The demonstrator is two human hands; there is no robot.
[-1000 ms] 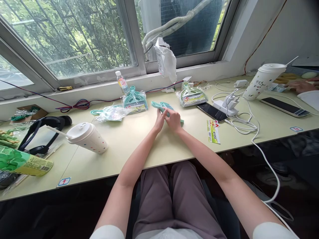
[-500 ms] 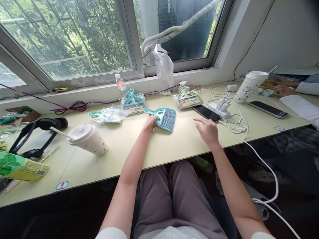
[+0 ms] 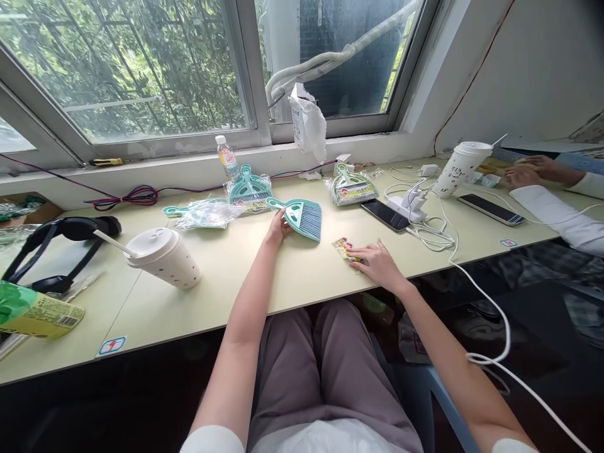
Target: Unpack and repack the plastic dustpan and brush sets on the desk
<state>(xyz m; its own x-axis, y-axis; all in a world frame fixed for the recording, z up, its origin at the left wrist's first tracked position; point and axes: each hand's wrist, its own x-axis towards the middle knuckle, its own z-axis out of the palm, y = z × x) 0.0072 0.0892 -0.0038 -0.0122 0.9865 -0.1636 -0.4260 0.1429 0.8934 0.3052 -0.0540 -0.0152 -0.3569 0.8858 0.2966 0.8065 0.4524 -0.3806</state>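
Note:
My left hand point(image 3: 278, 229) grips a small green dustpan with a grey-bristled brush set in it point(image 3: 304, 219), tilted just above the table. On the table to the right, my right hand point(image 3: 375, 263) lies with fingers outstretched over a yellow printed card point(image 3: 343, 248), partly covering it. Behind, two more dustpan sets wrapped in clear plastic stand near the sill, one at the centre-left point(image 3: 250, 187) and one at the right point(image 3: 350, 187). A flatter wrapped set point(image 3: 202, 212) lies left of the dustpan I hold.
A white cup with a straw point(image 3: 163, 258), a black headset point(image 3: 61, 251) and a green-yellow package point(image 3: 38, 311) sit at left. Rightward are a black phone point(image 3: 384, 214), a power strip point(image 3: 406, 206) with white cables, another cup point(image 3: 462, 167), a second phone point(image 3: 491, 209) and another person's hands point(image 3: 526, 171).
My right hand has come down onto the table, and the yellow card now shows flat under its fingers. My left hand still holds the dustpan, slightly turned. The whole view has shifted a little.

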